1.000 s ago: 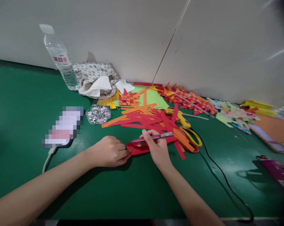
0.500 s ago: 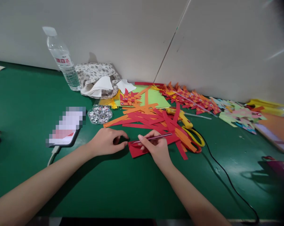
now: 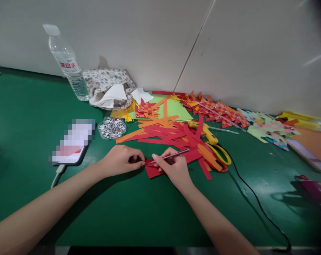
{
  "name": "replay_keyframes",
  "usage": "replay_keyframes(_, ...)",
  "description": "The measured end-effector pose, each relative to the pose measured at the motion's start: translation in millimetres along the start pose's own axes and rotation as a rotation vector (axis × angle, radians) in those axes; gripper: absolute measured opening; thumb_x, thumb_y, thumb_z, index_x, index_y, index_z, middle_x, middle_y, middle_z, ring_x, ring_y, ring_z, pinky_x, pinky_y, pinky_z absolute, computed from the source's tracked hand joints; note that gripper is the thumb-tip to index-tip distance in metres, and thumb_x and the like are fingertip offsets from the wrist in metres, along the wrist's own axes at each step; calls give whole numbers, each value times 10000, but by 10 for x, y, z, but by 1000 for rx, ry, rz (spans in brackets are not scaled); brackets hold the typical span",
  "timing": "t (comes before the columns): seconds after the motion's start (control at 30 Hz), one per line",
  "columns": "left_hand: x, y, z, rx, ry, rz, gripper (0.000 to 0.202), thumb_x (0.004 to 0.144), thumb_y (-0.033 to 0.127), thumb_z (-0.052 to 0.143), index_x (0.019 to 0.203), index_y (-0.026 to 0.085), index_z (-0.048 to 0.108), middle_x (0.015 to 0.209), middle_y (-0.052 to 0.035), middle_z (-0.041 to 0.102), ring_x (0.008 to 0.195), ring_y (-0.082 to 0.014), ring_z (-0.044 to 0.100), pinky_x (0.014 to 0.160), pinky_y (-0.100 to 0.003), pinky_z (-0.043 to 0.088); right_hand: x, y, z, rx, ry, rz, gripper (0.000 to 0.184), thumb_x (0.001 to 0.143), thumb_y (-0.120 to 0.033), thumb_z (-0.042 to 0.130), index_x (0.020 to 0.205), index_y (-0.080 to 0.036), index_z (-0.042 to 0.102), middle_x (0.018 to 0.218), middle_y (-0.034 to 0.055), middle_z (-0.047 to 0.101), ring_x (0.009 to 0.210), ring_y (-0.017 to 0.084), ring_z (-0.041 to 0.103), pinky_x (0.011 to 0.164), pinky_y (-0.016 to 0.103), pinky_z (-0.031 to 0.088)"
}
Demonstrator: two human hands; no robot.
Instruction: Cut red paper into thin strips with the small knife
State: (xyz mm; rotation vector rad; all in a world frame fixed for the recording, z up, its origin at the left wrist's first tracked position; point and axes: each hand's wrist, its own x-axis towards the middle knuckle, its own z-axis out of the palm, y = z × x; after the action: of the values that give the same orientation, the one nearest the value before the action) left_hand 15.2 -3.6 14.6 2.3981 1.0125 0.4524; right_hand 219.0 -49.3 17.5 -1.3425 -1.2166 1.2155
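A pinkish metallic pen (image 3: 173,154) slants in my right hand (image 3: 175,166), its fingers closed around the barrel. The pen's tip rests at the left end of a red paper piece (image 3: 153,171), which lies on the green table. My left hand (image 3: 124,160) pinches that paper's left corner between thumb and forefinger, close to the tip. My right hand covers part of the paper. Just behind lies a heap of red and orange paper strips (image 3: 165,132).
Yellow-handled scissors (image 3: 224,156) and a yellow glue gun (image 3: 209,134) with a black cord lie right of the strips. At left are a charging phone (image 3: 76,141), a googly-eye box (image 3: 112,128), a water bottle (image 3: 70,67) and a tissue pouch (image 3: 107,79). Woven paper fish (image 3: 219,111) lie behind.
My right hand has shifted slightly left, bringing the pen tip to the paper's left end beside my left fingertips. The view has shifted a little; the paper lies where it was.
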Motion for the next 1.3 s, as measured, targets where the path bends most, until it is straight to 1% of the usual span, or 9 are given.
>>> replay_keyframes(0.23, -7, -21, 5, 15, -1, 35, 155, 864, 321, 571, 885, 234, 696, 586, 60, 627, 502, -74, 539, 495, -181, 286, 11, 24, -7, -16, -8, -6, 346, 714, -416, 780, 646, -204, 514, 573, 11, 688, 454, 110, 591, 464, 210, 472)
replay_keyframes(0.47, -4, 23, -12, 28, -66, -32, 150, 860, 334, 572, 904, 250, 688, 609, 62, 626, 546, -83, 550, 524, -195, 289, 16, 33, -13, -23, -6, -5, 358, 700, -437, 784, 650, -206, 516, 571, 12, 684, 458, 121, 596, 464, 220, 475)
replay_keyframes(0.73, -3, 37, -8, 31, -82, -46, 145, 862, 326, 567, 922, 257, 679, 636, 62, 634, 577, -90, 560, 539, -201, 290, 16, 49, -17, -50, -16, -1, 350, 711, -441, 769, 659, -217, 505, 588, 16, 686, 479, 138, 609, 494, 244, 487)
replay_keyframes(1.1, -12, 53, -14, 44, -75, -24, 156, 870, 313, 547, 909, 242, 681, 633, 51, 633, 569, -95, 556, 536, -203, 295, 45, 81, -32, -67, 122, -48, 335, 727, -386, 753, 638, -214, 479, 520, -16, 629, 472, 131, 580, 495, 236, 437)
replay_keyframes(1.2, -5, 58, -17, 46, -85, -41, 147, 862, 303, 554, 911, 245, 680, 635, 53, 633, 573, -95, 555, 536, -205, 296, 52, 80, -68, -73, 131, -52, 335, 734, -382, 749, 639, -213, 476, 512, -23, 620, 461, 123, 561, 481, 228, 423)
replay_keyframes(1.3, 1, 59, -15, 43, -93, -55, 147, 857, 301, 556, 919, 248, 679, 645, 57, 632, 580, -93, 554, 543, -208, 303, 78, 92, -148, -79, 165, -53, 330, 739, -377, 748, 646, -211, 479, 502, -32, 613, 436, 109, 533, 455, 214, 404)
